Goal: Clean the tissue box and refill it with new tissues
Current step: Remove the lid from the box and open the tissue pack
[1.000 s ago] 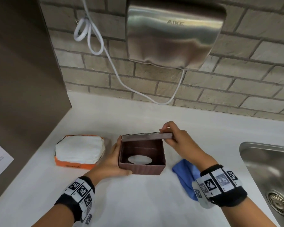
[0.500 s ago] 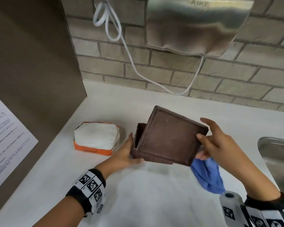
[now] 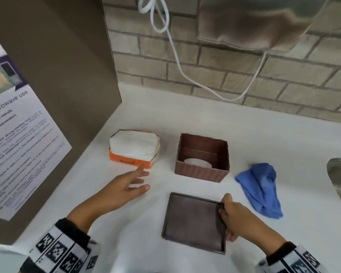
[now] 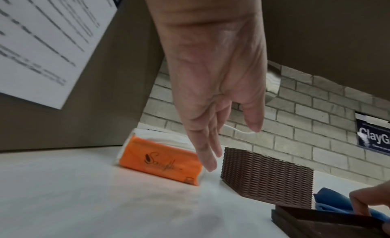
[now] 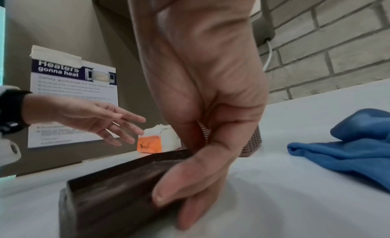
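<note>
The right hand (image 3: 238, 217) pinches the right edge of the brown base panel (image 3: 193, 223), lying flat at lower centre on the white tabletop (image 3: 185, 119). The left hand (image 3: 118, 192), fingers (image 4: 207, 158) straight and spread, holds nothing, just short of the orange tissue pack (image 3: 134, 148). The upturned tissue box (image 3: 202, 157) sits mid-frame, a blue cloth (image 3: 262, 188) to its right.

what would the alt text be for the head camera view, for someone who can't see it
On a white counter, a right hand grips the edge of a flat brown lid while the open left hand reaches toward an orange tissue pack. Behind the lid sits the open brown tissue box, with a blue cloth to its right.
</note>
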Motion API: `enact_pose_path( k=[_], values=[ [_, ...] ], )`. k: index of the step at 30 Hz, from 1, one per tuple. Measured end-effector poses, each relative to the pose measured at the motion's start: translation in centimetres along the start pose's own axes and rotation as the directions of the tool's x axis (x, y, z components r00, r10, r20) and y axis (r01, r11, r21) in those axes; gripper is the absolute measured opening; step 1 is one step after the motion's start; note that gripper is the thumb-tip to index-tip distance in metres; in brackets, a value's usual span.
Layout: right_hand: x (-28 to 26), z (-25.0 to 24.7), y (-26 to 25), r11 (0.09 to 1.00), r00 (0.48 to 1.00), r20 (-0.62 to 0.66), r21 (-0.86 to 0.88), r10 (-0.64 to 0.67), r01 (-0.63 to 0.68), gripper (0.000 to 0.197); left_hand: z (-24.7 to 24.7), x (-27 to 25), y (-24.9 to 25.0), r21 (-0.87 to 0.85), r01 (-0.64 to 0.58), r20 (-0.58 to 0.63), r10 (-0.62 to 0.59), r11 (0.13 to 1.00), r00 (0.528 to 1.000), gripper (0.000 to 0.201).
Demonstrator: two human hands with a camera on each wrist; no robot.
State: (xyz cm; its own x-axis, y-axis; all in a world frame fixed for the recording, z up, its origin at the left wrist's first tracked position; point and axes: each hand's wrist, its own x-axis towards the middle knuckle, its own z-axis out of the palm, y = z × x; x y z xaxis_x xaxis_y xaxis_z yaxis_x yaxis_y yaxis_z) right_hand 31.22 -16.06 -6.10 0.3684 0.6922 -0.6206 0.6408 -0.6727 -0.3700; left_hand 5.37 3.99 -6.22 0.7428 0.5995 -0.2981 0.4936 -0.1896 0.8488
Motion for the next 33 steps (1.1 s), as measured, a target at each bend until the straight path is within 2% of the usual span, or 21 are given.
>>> enact_pose_path(
  k=[3, 5, 6, 7, 8, 10, 11, 13, 14, 16, 18, 21, 23, 26, 30, 33],
  values=[
    [0.1, 0.3, -0.4, 0.994, 1.000, -0.017, -0.112, 0.008, -0.009, 0.019, -0.2, -1.0, -0.6, 0.034, 0.046, -0.034, -0.045, 0.998, 0.998, 0.070],
    [0.0, 0.4, -0.6, 0.978, 0.999, -0.033, -0.209, -0.016, 0.009, 0.006, -0.5, -1.4, -1.0, 0.060, 0.060, -0.055, -0.057, 0.996, 0.997, 0.064],
    [-0.1, 0.5, -0.7, 0.966, 0.998, -0.053, -0.260, -0.020, 0.006, 0.011, -0.7, -1.5, -1.3, 0.072, 0.068, -0.064, -0.064, 0.995, 0.996, 0.063],
    [-0.2, 0.4, -1.1, 0.949, 0.994, -0.107, -0.316, -0.030, -0.005, 0.024, -1.1, -1.7, -1.5, 0.078, 0.075, -0.082, -0.068, 0.994, 0.994, 0.062],
    [0.1, 0.2, -1.2, 0.923, 0.975, -0.200, -0.384, -0.099, 0.015, 0.037, -1.7, -1.7, -1.7, 0.082, 0.071, -0.110, -0.062, 0.994, 0.992, 0.060],
    [-0.2, -1.2, -3.0, 0.886, 0.909, -0.335, -0.458, -0.247, 0.072, 0.068, -3.0, -1.4, -1.6, 0.117, 0.046, -0.201, -0.021, 0.992, 0.979, 0.054],
    [-0.4, -1.8, -4.3, 0.896, 0.905, -0.323, -0.427, -0.276, 0.121, 0.068, -3.8, -1.0, -1.4, 0.140, 0.025, -0.254, 0.012, 0.990, 0.967, 0.049],
    [-0.2, -2.7, -7.0, 0.921, 0.921, -0.199, -0.273, -0.336, 0.277, 0.040, -5.1, 0.3, -1.1, 0.178, -0.009, -0.348, 0.071, 0.984, 0.935, 0.038],
    [0.2, -3.3, -8.9, 0.915, 0.912, -0.160, -0.215, -0.378, 0.342, 0.033, -5.9, 1.2, -0.9, 0.199, -0.017, -0.377, 0.093, 0.980, 0.921, 0.034],
    [1.9, -3.8, -12.5, 0.882, 0.864, -0.179, -0.136, -0.470, 0.452, 0.028, -7.0, 3.1, -0.4, 0.247, -0.019, -0.387, 0.117, 0.969, 0.915, 0.031],
    [4.1, -3.8, -15.9, 0.870, 0.846, -0.204, -0.083, -0.493, 0.486, 0.031, -7.7, 5.2, 0.0, 0.298, -0.018, -0.374, 0.134, 0.954, 0.918, 0.033],
    [8.7, -3.0, -19.4, 0.905, 0.876, -0.251, -0.006, -0.412, 0.424, 0.048, -7.6, 8.3, -0.3, 0.428, 0.033, -0.345, 0.129, 0.903, 0.930, 0.039],
    [10.6, -2.6, -21.0, 0.946, 0.911, -0.255, -0.083, -0.323, 0.312, 0.053, -7.5, 9.9, -1.3, 0.556, 0.068, -0.314, 0.134, 0.828, 0.940, 0.039],
    [11.5, -2.2, -22.0, 0.965, 0.934, -0.273, -0.184, -0.232, 0.186, 0.055, -7.1, 11.2, -2.1, 0.590, 0.082, -0.298, 0.123, 0.803, 0.947, 0.041],
    [12.1, -2.4, -22.8, 0.979, 0.935, -0.304, -0.150, -0.181, 0.140, 0.055, -7.1, 11.5, -1.4, 0.664, 0.143, -0.309, 0.096, 0.734, 0.946, 0.061],
    [12.7, -2.7, -23.1, 0.992, 0.943, -0.307, -0.052, -0.128, 0.117, 0.062, -7.8, 12.3, -0.9, 0.724, 0.184, -0.263, 0.020, 0.665, 0.965, 0.059]
  ],
)
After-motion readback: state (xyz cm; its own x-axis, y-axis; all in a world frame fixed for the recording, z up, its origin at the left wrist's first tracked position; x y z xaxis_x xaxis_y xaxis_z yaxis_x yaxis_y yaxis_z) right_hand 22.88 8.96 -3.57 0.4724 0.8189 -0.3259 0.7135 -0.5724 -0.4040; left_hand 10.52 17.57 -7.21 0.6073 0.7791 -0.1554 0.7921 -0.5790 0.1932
